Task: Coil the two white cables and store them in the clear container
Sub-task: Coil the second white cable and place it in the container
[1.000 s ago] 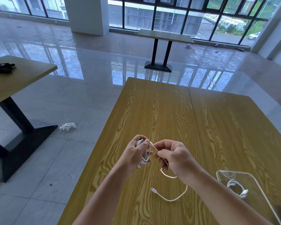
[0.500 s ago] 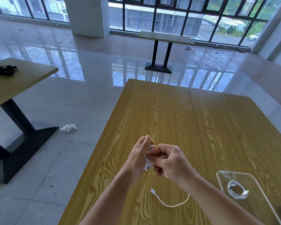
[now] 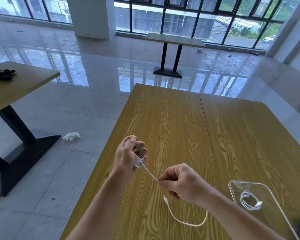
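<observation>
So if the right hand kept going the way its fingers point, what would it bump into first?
Probably the left hand, which holds the coiled cable. The right hand pinches the strand running straight toward it; nothing else shows between them, though depth is unclear.

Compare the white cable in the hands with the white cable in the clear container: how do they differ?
The cable in the hands is half wound: loops around the left hand, a stretch pinched by the right hand, its tail on the table. The cable in the clear container is fully coiled, untouched. Both are white.
</observation>
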{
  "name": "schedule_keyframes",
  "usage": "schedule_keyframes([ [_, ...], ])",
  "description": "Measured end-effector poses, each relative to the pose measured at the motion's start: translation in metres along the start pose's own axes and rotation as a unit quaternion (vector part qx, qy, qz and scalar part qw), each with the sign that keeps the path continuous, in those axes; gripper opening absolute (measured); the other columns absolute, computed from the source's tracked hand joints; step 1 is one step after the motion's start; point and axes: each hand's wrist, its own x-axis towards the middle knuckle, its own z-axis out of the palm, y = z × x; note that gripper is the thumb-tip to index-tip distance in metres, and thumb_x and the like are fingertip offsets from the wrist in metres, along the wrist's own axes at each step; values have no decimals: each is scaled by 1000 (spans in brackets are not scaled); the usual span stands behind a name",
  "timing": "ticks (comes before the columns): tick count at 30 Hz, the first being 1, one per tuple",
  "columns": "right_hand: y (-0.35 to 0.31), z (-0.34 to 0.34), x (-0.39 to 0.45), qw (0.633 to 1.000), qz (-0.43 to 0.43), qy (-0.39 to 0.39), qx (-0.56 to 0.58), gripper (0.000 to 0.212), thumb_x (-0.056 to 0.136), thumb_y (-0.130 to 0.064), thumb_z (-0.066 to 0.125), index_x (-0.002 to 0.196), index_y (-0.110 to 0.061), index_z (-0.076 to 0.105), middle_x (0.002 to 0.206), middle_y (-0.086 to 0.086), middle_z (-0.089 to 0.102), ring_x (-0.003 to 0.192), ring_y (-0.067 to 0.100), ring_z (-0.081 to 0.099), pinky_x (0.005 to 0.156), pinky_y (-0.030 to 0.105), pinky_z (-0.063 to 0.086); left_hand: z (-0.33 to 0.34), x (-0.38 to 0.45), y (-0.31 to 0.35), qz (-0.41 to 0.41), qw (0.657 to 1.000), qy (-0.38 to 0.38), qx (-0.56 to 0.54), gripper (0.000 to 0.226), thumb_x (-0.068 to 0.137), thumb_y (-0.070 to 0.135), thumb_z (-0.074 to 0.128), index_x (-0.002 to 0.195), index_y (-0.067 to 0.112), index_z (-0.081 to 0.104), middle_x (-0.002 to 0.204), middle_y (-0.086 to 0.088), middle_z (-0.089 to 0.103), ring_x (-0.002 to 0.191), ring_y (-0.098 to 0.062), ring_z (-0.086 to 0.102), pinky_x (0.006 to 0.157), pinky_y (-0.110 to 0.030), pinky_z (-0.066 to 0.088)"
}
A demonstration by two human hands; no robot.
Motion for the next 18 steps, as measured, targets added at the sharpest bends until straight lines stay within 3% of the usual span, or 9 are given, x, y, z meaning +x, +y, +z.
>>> schedule_keyframes([
  [4,7,-7,1,997,50,-25,-54,15,91,-15,71,76,-15,74,68,2,70,52,11,58,49,24,48,-18,15,25,31,998,8,-50,14,101,23,49,100,13,59,79,-11,73,63,-24,70,48,-36,54],
  [10,3,-13,8,998,37,5,-42,13,91,-14,70,79,-15,74,67,-1,72,46,4,56,45,18,44,-11,11,22,28,996,-75,26,25,101,28,50,82,23,66,77,-4,70,64,-18,66,50,-32,52],
  [15,-2,-9,8,999,24,16,-44,11,91,-15,70,81,-13,74,66,-4,71,46,4,53,49,21,45,-1,1,9,3,992,-115,54,20,100,34,53,101,16,60,73,-4,60,59,-15,58,49,-29,48],
  [18,-5,-7,8,997,13,19,-68,12,90,-14,69,79,-17,74,64,-8,69,47,-3,54,52,18,45,4,-2,5,5,990,-123,67,28,86,45,68,92,19,59,70,1,57,59,-13,56,48,-28,47],
])
